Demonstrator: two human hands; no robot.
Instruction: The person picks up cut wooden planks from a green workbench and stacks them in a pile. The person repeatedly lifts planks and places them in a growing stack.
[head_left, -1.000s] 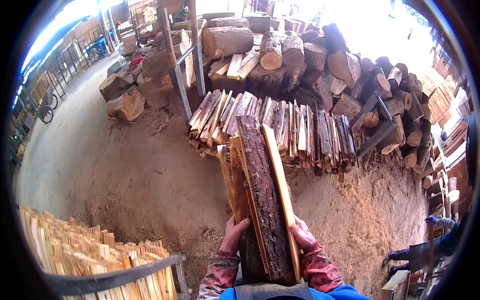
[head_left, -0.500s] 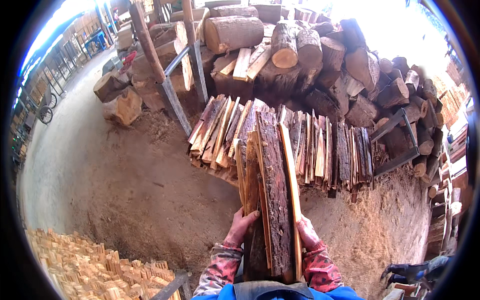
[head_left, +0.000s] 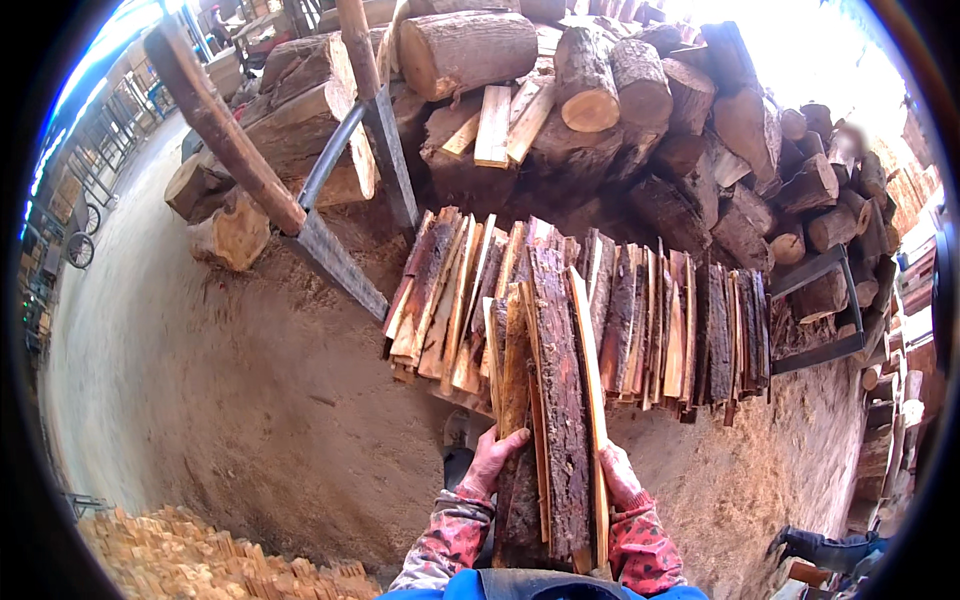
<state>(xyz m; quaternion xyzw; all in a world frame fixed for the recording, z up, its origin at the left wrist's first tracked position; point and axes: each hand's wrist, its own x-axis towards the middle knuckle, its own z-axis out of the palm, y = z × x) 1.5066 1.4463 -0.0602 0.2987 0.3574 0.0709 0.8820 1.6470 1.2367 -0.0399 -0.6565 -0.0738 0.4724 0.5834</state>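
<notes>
A bundle of long bark-covered wood slabs (head_left: 562, 400) is held upright before my body, its top ends overlapping the stack beyond in the picture. My left hand (head_left: 490, 460) presses its left side, the thumb lying across the front. On the opposite side, my right hand (head_left: 621, 474) grips the edge of a pale slab; some of its fingers are hidden. Beyond the bundle, a row of similar slabs (head_left: 625, 320) is packed on edge in a metal rack (head_left: 340, 270). Whether the bundle touches that row I cannot tell.
A wooden post (head_left: 225, 125) slants up from the rack's left end, and a metal bracket (head_left: 850, 310) juts out at its right. Behind lies a heap of logs (head_left: 470, 55). Small split wood pieces (head_left: 220, 560) lie at lower left. Sawdust covers the ground (head_left: 300, 420).
I have come nearer to the rack, which looks larger and lower in view. The bundle stays between my hands. A dark shoe now shows left of it.
</notes>
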